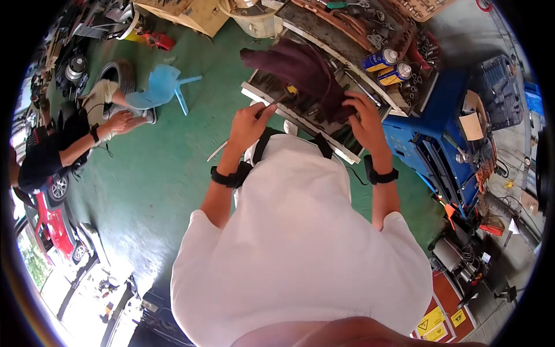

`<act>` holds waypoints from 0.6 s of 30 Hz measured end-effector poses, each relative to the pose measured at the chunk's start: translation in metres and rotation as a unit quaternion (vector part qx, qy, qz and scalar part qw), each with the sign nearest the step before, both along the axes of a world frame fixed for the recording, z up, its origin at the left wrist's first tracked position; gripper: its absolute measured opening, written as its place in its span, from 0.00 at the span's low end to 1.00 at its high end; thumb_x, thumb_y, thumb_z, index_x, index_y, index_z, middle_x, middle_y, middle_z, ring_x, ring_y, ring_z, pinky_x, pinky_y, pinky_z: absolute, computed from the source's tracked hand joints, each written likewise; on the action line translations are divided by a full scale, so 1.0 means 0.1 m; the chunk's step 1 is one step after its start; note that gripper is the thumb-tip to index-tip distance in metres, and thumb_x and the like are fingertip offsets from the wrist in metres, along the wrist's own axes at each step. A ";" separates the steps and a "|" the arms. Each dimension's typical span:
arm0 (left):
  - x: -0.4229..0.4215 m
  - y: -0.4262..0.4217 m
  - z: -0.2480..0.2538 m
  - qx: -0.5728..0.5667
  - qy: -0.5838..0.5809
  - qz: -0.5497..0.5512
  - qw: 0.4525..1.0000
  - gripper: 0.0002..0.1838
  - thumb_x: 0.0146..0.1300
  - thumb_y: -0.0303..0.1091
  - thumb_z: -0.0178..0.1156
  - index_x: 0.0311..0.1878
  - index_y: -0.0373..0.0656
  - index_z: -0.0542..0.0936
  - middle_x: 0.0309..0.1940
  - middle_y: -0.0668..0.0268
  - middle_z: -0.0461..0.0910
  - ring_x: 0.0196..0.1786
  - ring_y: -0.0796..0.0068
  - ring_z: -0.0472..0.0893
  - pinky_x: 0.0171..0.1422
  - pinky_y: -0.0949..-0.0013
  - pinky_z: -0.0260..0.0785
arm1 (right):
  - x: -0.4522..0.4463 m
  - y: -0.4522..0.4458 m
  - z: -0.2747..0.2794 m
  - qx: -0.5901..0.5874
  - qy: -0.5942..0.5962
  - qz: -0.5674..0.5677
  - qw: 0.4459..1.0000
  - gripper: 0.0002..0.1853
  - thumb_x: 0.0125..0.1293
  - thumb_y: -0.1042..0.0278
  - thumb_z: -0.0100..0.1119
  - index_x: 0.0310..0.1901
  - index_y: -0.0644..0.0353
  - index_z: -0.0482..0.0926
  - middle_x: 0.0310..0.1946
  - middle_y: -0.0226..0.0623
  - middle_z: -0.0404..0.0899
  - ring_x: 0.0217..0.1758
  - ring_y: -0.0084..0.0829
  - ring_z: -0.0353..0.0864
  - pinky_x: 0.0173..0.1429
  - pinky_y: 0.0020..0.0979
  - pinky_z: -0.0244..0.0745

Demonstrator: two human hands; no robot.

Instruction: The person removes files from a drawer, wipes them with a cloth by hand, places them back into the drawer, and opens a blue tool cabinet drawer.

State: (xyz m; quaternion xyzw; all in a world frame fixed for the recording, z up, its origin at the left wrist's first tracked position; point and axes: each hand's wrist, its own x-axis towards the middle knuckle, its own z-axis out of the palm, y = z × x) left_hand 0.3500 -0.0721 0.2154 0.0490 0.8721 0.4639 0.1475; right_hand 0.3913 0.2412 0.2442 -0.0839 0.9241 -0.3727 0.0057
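Note:
A dark maroon cloth lies bunched over an open drawer full of metal tools. My right hand is closed on the cloth's right edge, above the drawer's right end. At the drawer's left front corner, my left hand pinches a thin metal tool, whose kind I cannot make out. A pale, thin end shows below that hand, on the left of my wrist. The cloth hides part of the drawer's contents.
Two blue-and-yellow spray cans stand on the cluttered bench top behind the drawer. A blue cabinet is at right. To the left are a light-blue plastic chair, a tyre and another person.

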 end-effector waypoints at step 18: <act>0.59 0.30 0.70 -0.304 0.232 -0.086 0.920 0.25 0.61 0.58 0.65 0.21 0.47 0.78 0.13 0.64 0.74 0.17 0.55 0.76 0.20 0.58 0.65 | -0.26 -0.18 0.20 0.079 -0.115 0.239 0.961 0.25 0.45 0.62 0.73 0.48 0.58 0.80 0.40 0.44 0.82 0.50 0.47 0.79 0.55 0.43 0.74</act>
